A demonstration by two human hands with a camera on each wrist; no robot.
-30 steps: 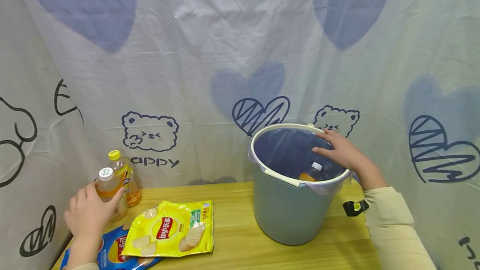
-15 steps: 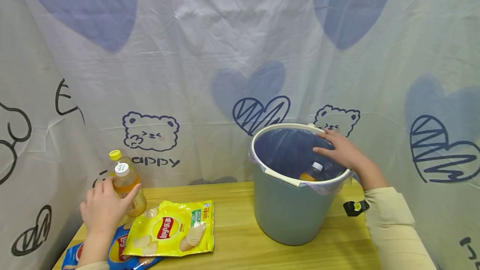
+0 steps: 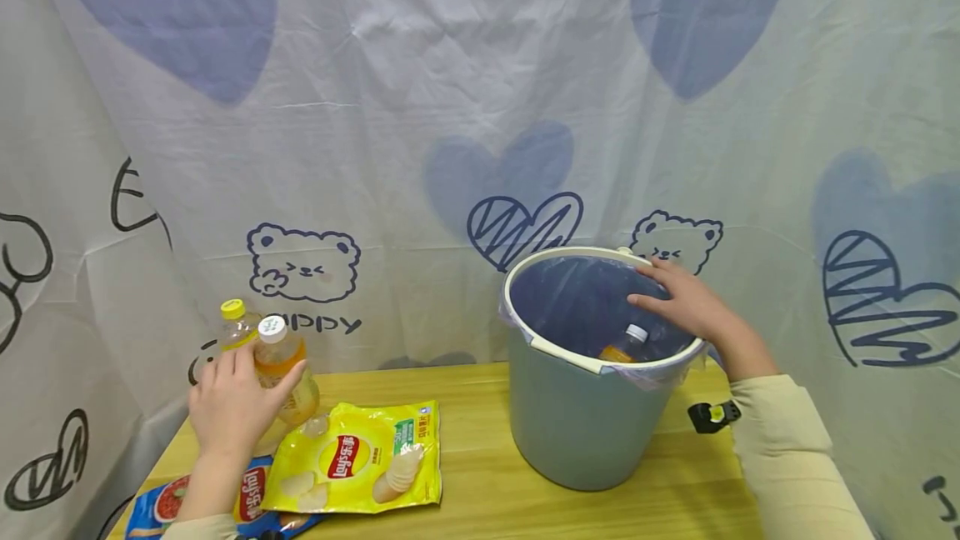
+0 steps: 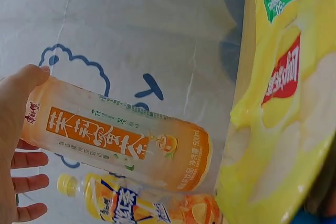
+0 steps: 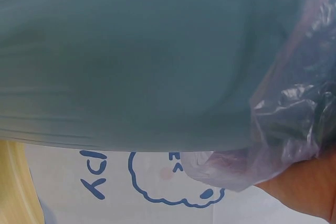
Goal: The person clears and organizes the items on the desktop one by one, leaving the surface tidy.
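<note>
My left hand (image 3: 236, 402) holds a plastic bottle (image 3: 298, 394) of orange drink with a white cap. In the left wrist view the thumb touches the upper end of this bottle (image 4: 121, 135), while several fingers are spread apart. A second bottle (image 3: 237, 330), with a yellow cap, stands just behind it, partly hidden by the hand. My right hand (image 3: 686, 302) grips the right side of the rim of a grey-blue trash bin (image 3: 577, 423), thumb on the inside. Inside the bin leans a bottle (image 3: 618, 352) with orange drink and a white cap.
A yellow chip bag (image 3: 360, 465) lies partly over a blue chip bag (image 3: 168, 507) at the table's left front. A thin plastic liner (image 5: 289, 124) hangs over the bin's rim. The printed curtain (image 3: 420, 148) closes off the back of the wooden table (image 3: 472, 440).
My left hand and the white-capped bottle have moved right, passing in front of the yellow-capped bottle. The yellow chip bag has shifted slightly right. My right hand stays on the bin.
</note>
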